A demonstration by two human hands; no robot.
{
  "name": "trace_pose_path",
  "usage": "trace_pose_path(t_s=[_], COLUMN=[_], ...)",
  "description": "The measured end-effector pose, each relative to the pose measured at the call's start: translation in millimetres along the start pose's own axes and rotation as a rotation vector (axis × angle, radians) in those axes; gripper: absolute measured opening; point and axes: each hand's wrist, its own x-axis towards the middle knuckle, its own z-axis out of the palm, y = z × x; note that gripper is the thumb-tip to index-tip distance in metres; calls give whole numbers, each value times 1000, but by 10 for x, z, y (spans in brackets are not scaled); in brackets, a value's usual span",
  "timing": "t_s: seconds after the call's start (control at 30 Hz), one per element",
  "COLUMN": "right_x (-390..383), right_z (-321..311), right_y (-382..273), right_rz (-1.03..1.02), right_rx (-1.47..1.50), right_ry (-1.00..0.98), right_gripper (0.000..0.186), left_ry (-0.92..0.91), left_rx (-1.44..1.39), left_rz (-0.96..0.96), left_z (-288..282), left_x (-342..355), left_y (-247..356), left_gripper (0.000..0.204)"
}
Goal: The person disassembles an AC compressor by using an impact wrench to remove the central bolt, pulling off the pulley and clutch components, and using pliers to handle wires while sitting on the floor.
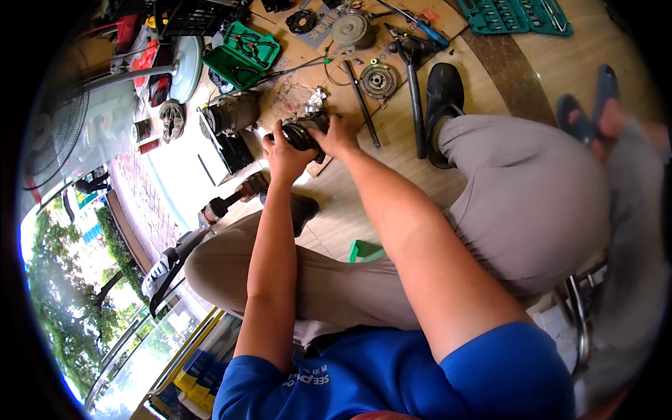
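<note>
My left hand (285, 159) is closed round the near left side of a dark metal machine part (299, 136) with a round, pulley-like end. On its right side my right hand (339, 138) grips the same part, with fingers curled over the far edge. The part sits low at the near edge of a worn cardboard sheet (290, 94). Shiny crumpled silver material (316, 98) lies just beyond it. My palms and fingers hide much of the part's body.
A dark rod (362, 103), a long-handled tool (416, 101) and a round metal disc (379, 80) lie right of my hands. Open green tool cases (241, 54) (514, 15) lie farther off. Cylindrical machine parts (234, 112) stand left. Another person's sandalled feet (577, 119) are at right.
</note>
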Motion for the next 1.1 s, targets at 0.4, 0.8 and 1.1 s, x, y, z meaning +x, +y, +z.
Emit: trace_pose_path(t_s=[0.4,0.8,1.1], right_x=[-59,11,71], right_z=[344,425,392], right_y=[250,220,261], right_rz=[50,-87,-40], right_rx=[466,454,407], right_ry=[-106,-42,-140], right_gripper=[76,65,75], left_ry=[43,52,-77], left_rx=[-17,-2,78], left_rz=[47,23,-16], left_z=[23,3,-101], left_x=[-10,-49,54], left_y=[73,38,-26], left_gripper=[105,106,113])
